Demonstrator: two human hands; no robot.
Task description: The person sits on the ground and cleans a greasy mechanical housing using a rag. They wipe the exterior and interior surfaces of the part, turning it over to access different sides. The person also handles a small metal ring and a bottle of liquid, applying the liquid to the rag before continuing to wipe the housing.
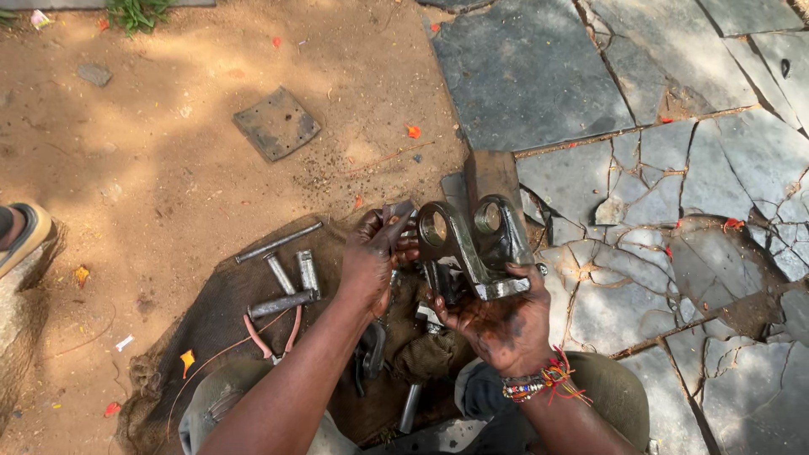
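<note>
On the burlap cloth (211, 320) at approx 9 o'clock from the hands: steel rods and sockets (282, 282), w/ red-handled pliers (271, 337) just below them. A square metal plate (276, 124) lies on the dirt well apart, toward 11 o'clock.

Left hand (371, 261): fingers curled, pinching a small flat dark piece (396, 211) at the fingertips, held right beside the yoke's left ear. Can't tell if the piece actually touches the ear.

The metal yoke (472, 244), a forked part w/ two round bores, sits centre frame between both hands. Its ears point up to 12 o'clock, its base down to 6, so the long axis runs 12–6, tilted a bit toward 11.

Right hand (497, 324): closed around the yoke's base from below, thumb over the front edge, carrying its weight. Greasy palm, beaded bracelet (539, 383) at the wrist.

Key relation: the yoke lies at approx 3 o'clock from the left hand, just beside it. The right hand is on the yoke itself, so it's nearer. The left bore faces the small piece.

Cracked stone slabs (640, 168) run from 12 to 4 o'clock.
</note>
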